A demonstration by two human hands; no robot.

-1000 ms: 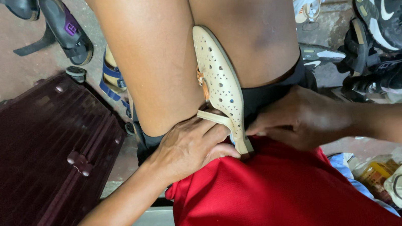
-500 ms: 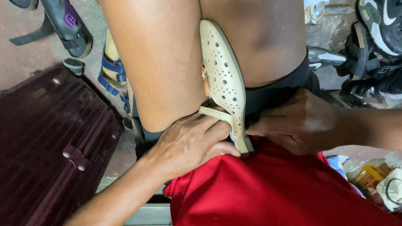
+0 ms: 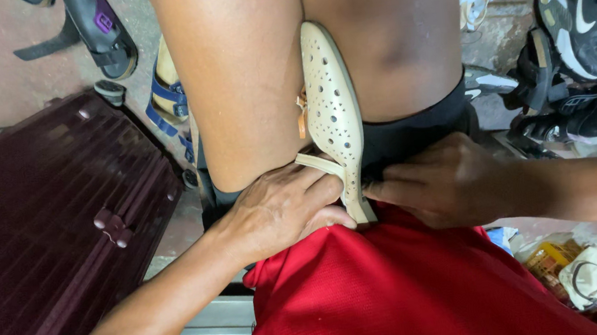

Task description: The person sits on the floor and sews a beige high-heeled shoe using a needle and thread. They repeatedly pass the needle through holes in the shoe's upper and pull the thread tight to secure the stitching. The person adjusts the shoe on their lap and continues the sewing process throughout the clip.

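A cream perforated shoe [image 3: 332, 105] with a thin heel strap is clamped sole-side up between my thighs, toe pointing away from me. My left hand [image 3: 281, 210] grips the heel end and the strap from the left side. From the right, my right hand [image 3: 448, 181] presses its fingertips against the heel edge of the same shoe. Both hands rest just above the hem of my red shirt [image 3: 400, 290]. The shoe's underside near the heel is hidden behind my fingers.
A dark maroon ribbed case [image 3: 47, 238] lies on the floor at left. Sandals [image 3: 95, 30] and a blue-strapped sandal [image 3: 169, 100] lie beyond it. Black and white sneakers [image 3: 582, 56] pile up at right. A yellow packet and cream item [image 3: 583, 270] sit at lower right.
The view has shifted slightly; the shoe and both hands stay in the same grip at the heel, with no clear movement of the fingers.
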